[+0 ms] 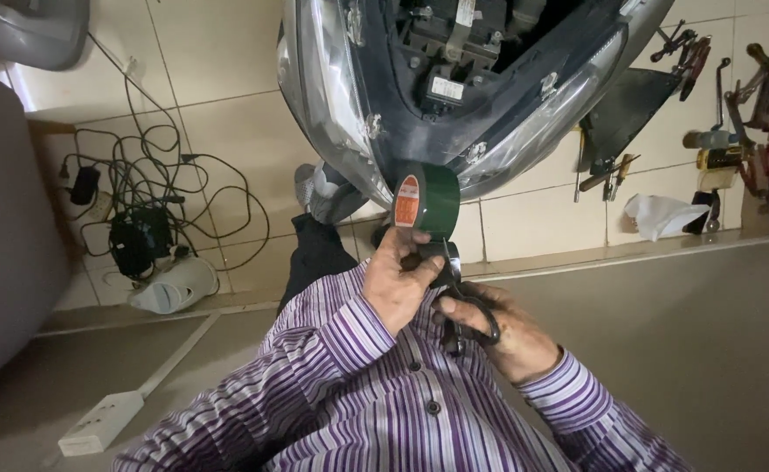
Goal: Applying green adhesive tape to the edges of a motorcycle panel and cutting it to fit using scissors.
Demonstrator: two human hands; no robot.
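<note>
**A:** Pale floor tiles (227,131) and a grey mat are seen below. How are the fingers set?

**B:** The left hand (395,284) is closed around the lower edge of a roll of green tape (426,203), with the thumb laid across towards the other hand. The right hand (498,336) is curled through the black loops of a pair of scissors (465,301). The roll is held upright in front of the chest, just beside the scissors and just below a headlight shell (454,96).

**A:** How would the roll be expected to handle?

**B:** It is judged to be light and stiff, kept round by its card core. The outer wrap looks smooth, so a grip over the rim or through the core would be surest. The loose end would be sticky and would best be pinched only at its tip. The scissors are hard and sharp and are best kept by the loops.

**A:** What cannot be made out?

**B:** The scissor blades are hidden between the hands, so it cannot be told whether they are apart. The free end of the tape is not seen. The headlight shell is cut off at the top edge. Further out, tangled cables (148,201) and a row of tools (734,131) are too dim to be told apart.
</note>
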